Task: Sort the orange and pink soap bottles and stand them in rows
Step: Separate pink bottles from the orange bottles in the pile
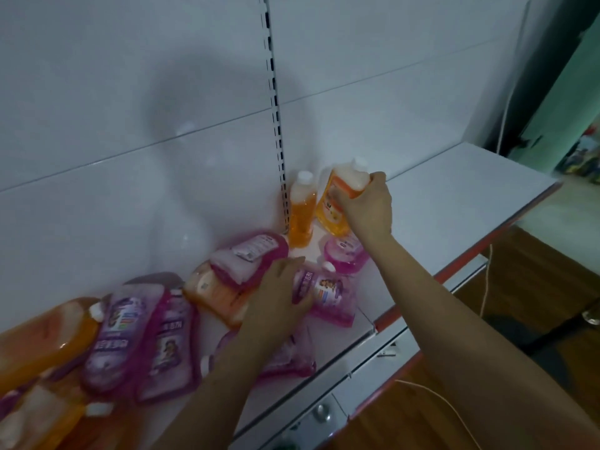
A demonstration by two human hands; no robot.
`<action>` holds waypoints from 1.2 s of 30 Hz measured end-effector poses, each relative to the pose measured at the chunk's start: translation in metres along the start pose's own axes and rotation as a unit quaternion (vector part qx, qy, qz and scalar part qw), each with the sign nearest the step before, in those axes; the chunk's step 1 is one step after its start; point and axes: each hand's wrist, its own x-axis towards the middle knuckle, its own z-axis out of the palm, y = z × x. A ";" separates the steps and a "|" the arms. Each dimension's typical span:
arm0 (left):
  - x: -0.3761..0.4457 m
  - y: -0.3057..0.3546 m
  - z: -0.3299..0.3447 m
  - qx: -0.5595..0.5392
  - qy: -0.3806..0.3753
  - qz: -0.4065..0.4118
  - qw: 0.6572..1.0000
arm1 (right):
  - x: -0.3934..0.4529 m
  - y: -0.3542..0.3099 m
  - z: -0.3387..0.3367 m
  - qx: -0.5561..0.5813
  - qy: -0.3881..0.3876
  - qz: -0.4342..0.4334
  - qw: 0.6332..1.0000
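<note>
Two bare forearms reach up from the bottom edge over a white shelf (454, 190) with a red front lip. Left hand (279, 297) lies with fingers relaxed and spread, pressing on a pink bottle (328, 295) that lies flat; it grips nothing. Right hand (367, 206) curls round the upper part of an orange bottle (337, 199), held tilted near the back panel; that hand covers part of its label. Just left of it a second orange bottle (302, 212) stands upright against the slotted upright (276, 108). Below the right wrist another pink bottle (345, 256) lies on its side. To the left, a jumble of pink and orange bottles (136, 336) lies overlapping, some cut off by the frame's left and bottom edges, their labels blurred. A white cable (485, 287) hangs past the shelf edge over the brown floor (535, 277).
</note>
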 end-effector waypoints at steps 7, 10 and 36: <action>0.002 -0.005 0.015 0.096 -0.031 0.012 0.995 | 0.012 0.012 0.032 -0.068 -0.105 -0.031 0.992; 0.005 -0.005 0.015 0.100 -0.039 0.013 0.994 | 0.019 0.014 0.028 -0.102 -0.168 -0.056 0.979; 0.096 0.052 0.041 0.027 -0.046 -0.008 0.999 | 0.032 0.090 -0.035 0.105 -0.193 0.161 0.962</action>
